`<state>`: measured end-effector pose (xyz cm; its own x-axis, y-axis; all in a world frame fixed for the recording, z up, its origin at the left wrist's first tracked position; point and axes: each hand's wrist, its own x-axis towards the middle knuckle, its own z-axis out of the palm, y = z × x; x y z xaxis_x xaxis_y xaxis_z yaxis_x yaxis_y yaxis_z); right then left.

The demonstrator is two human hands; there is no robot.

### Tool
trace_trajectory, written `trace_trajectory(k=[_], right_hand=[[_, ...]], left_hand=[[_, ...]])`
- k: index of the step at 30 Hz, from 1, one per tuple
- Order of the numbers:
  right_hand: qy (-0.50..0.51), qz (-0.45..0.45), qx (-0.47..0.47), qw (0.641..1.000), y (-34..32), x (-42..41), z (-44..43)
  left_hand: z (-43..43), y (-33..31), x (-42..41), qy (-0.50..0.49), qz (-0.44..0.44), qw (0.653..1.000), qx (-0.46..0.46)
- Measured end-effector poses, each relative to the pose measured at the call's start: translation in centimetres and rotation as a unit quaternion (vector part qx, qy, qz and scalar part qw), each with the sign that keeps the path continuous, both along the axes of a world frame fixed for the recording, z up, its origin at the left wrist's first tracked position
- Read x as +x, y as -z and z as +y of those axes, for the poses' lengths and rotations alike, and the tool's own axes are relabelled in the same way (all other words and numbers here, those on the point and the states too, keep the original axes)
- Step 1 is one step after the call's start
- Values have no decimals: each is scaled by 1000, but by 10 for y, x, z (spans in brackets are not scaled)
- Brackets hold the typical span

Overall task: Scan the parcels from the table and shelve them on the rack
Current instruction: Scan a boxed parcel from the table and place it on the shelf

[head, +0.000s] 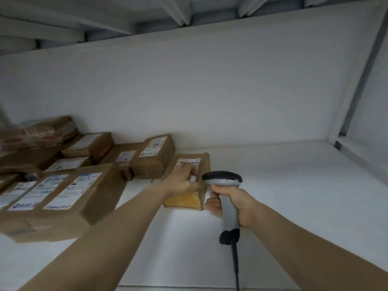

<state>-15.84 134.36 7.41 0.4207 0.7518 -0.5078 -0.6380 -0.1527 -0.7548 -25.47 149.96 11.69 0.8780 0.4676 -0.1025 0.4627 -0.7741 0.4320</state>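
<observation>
the flat brown parcel (182, 200) lies on the white rack shelf (273, 196) just beside the stacked boxes (155, 158), likely light and bendy, best pinched at its near edge; left grip (182, 182) rests on it, pinching or pressing i cannot tell, right grip (233, 203) clamped round the scanner (222, 179).

On the rack shelf (294, 196), a flat parcel (204, 162) lies to the right of a cluster of boxes, near the back wall (210, 91). The left hand (180, 183) rests on top of this parcel. The right hand (233, 204), holding a barcode scanner (222, 179), is just beside the parcel's right edge, and the scanner's cable (236, 265) trails toward the front. A labelled box (155, 160) sits just left of the parcel, a large box (69, 198) lies nearer the front left, and stacked boxes (39, 131) stand behind it at the far left.
</observation>
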Motion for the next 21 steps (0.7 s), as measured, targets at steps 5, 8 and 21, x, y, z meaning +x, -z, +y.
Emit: trace_trajectory(k=[5,8,21], right_hand=[[51,-16,-18,998,-8,1,-12],[56,-39,-18,997,-13,-5,-11],[183,-129,-26,974,-36,-24,-28]], left_hand=[[18,-21,10,50,215,975,-11],[22,-13,13,73,130,982,117],[46,15,34,-20,79,911,404]])
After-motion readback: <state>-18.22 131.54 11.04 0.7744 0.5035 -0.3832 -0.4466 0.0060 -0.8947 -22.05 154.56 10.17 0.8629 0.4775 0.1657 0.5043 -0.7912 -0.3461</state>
